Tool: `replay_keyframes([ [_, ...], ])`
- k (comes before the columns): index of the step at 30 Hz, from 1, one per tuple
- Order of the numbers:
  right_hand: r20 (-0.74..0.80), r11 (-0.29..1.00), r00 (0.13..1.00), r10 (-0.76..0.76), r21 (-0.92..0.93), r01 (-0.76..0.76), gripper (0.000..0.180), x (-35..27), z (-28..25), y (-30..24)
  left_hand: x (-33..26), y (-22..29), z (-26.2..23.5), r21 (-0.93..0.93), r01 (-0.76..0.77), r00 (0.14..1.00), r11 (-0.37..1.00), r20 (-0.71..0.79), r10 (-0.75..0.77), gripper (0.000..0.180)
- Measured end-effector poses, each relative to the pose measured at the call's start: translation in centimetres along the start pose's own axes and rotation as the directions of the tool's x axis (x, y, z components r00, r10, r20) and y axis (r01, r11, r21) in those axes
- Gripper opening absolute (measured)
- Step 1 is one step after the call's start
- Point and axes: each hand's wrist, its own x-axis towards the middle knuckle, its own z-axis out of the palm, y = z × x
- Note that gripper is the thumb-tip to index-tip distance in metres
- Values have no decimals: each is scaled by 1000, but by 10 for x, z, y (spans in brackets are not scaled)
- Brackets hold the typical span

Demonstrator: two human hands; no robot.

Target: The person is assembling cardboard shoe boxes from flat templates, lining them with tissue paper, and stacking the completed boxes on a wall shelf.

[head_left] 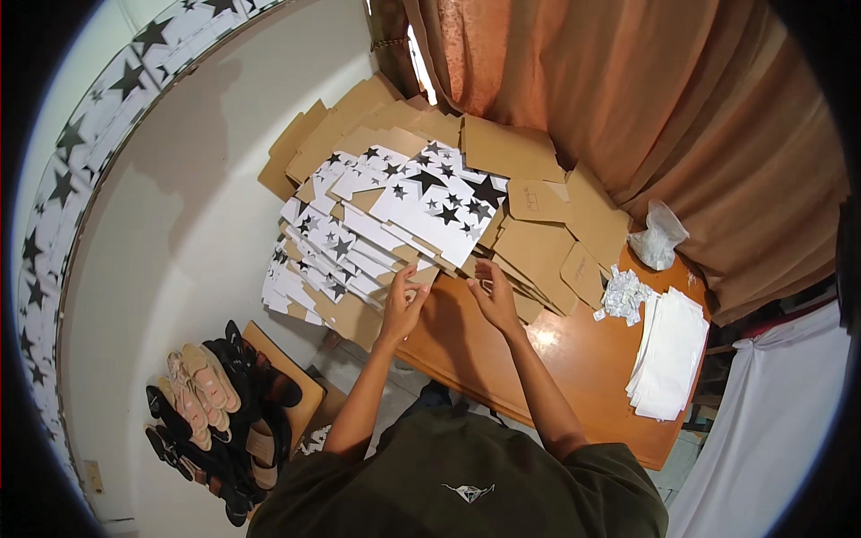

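Star-printed cardboard sheets (432,218) lie in overlapping stacks at upper centre; below them, our left hand (405,303) and right hand (493,298) are loosely open, apparently empty. Supporting both edges evenly should, we judge, prevent bending. Marks (532,202) on brown cardboard (534,253), right of centre, remain illegible.

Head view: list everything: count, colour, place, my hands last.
starred cardboard pieces: many, white and black, centre
plain cardboard pieces: many, brown, around those
table: one, orange, beneath
plastic bag: one, whitish, table's right
small packets: many, silvery, beside bag
paper sheets: one stack, white, right edge
shoes: several, black, beige, brown, lower left
curtain: one, brown, upper right
cloth: one, white, lower right
wall: one, white, left
starred border: one, white and black, far left
floor: one, grey, bottom
shirt: one, dark green, bottom
left hand: one, bare, centre
right hand: one, bare, centre
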Motion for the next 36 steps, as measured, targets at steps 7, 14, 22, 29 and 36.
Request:
replay_keyframes([
  [7, 94, 947, 995, -39, -313, 67, 61, 63, 6, 33, 75, -20, -2, 74, -44, 999, 996, -25, 46, 49],
  [14, 148, 727, 961, -233, -630, 273, 37, 85, 11, 58, 121, -22, -27, 85, -71, 997, 994, -3, 72, 46],
  [22, 24, 685, 891, -453, -631, 365, 28, 91, 7, 22, 147, 14, -66, 422, -385, 923, 821, 203, 328, 60],
  [29, 15, 720, 862, -506, -543, 432, 20, 103, 7, -33, 150, 39, -76, 659, -438, 898, 612, 353, 263, 96],
  [36, -248, 719, 747, -617, -563, 407, 18, 117, 9, -62, 143, 56, -73, 597, -434, 807, 675, -77, 586, 80],
])
